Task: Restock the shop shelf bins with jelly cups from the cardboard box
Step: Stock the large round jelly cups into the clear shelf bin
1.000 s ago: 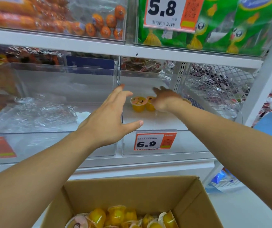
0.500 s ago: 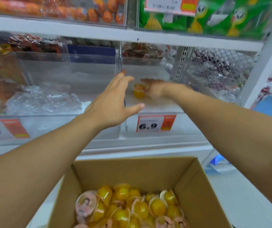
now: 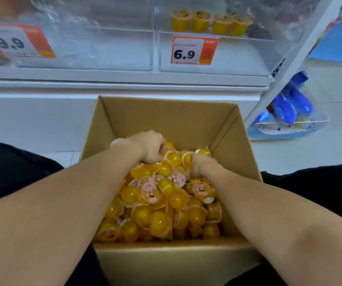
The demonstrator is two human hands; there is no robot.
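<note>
An open cardboard box point(image 3: 161, 116) stands in front of me, heaped with yellow jelly cups point(image 3: 161, 203) with pink lids. Both hands are down in the heap at its far side. My left hand point(image 3: 148, 146) is curled with its fingers dug among the cups. My right hand point(image 3: 201, 165) is closed around cups, one showing at its fingertips. In the clear shelf bin point(image 3: 238, 56) with the 6.9 tag, several jelly cups point(image 3: 209, 22) stand upright in a row.
A second clear bin point(image 3: 104, 50) to the left holds crumpled plastic film and carries a 9.9 tag. A white shelf post point(image 3: 289, 65) slants at the right. Beyond it a wire basket point(image 3: 289, 126) with blue packets sits on the floor.
Both hands left the 6.9 bin and dropped into the box. The view tilted down from the shelf to the box. More cups stand in the bin than a second ago.
</note>
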